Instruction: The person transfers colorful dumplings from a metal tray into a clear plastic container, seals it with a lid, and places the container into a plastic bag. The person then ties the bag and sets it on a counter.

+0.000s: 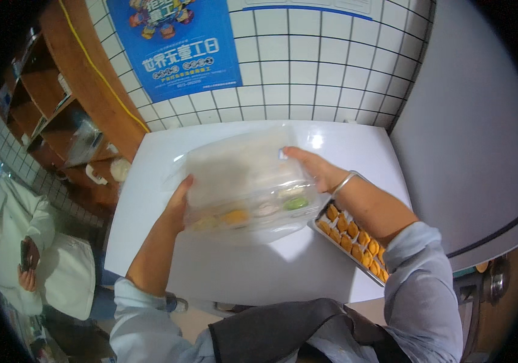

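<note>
Between my hands, above the white table, is a clear plastic package [245, 168] of stacked trays. Coloured pieces show through its near side, among them an orange piece [235, 217] and a green piece [296, 203]. My left hand [181, 199] grips the package's left edge, thumb on top. On the right edge, my right hand [315, 170] has its thumb beside a small label [282, 154]; most of its fingers are hidden. Beneath my right forearm lies a metal tray [318, 227] with rows of orange-yellow, dumpling-shaped pieces [357, 252], partly covered by the arm.
The white table [250, 267] meets a tiled wall [318, 59] bearing a blue poster [182, 54] with writing. A large grey appliance or cabinet [463, 113] stands right. At left are wooden shelves [100, 81] and another person [27, 245] holding a dark object.
</note>
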Motion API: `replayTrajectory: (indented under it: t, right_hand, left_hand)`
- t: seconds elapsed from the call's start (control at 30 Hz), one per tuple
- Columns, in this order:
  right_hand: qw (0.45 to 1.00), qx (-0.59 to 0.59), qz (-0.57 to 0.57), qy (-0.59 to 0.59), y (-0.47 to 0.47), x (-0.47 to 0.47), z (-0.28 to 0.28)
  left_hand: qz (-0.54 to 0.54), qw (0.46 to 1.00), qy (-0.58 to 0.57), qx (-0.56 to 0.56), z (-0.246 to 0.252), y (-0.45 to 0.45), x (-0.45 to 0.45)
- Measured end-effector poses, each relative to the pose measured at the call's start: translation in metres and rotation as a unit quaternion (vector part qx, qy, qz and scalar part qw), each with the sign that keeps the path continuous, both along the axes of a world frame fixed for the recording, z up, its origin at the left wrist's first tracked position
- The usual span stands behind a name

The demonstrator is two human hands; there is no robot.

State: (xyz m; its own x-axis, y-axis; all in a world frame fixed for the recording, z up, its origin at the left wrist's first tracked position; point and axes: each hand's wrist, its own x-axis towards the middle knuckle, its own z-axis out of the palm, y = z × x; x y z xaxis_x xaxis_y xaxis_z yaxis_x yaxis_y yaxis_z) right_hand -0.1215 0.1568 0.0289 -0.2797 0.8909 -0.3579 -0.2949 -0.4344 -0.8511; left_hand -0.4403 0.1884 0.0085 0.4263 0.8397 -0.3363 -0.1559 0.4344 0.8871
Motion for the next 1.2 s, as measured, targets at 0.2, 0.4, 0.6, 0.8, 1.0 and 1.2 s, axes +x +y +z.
replayTrajectory:
  t: [0.2,0.4,0.6,0.8,1.0,1.2]
  right_hand:
    - [0.994,-0.017,0.088,0.069,0.018,-0.066,-0.058]
    - [0.992,-0.044,0.074,0.096,0.017,-0.080,-0.090]
    - [0.994,-0.043,0.014,0.099,0.015,-0.089,-0.100]
    - [0.997,0.031,-0.060,0.034,0.000,-0.100,-0.096]
    - [0.988,0.021,-0.154,-0.015,-0.009,-0.110,-0.096]
    - [0.980,0.004,-0.199,-0.001,-0.010,-0.110,-0.099]
  left_hand:
    - [0.005,0.999,-0.028,0.024,-0.035,-0.028,-0.072]
    - [0.072,0.996,-0.023,-0.054,-0.101,-0.015,-0.093]
    - [0.040,0.999,0.032,-0.020,-0.102,0.009,-0.094]
    - [0.008,0.974,0.216,0.069,-0.091,0.059,-0.105]
    - [0.005,0.992,0.021,0.126,-0.102,0.140,-0.087]
    - [0.094,0.961,0.048,0.257,-0.070,0.146,-0.059]
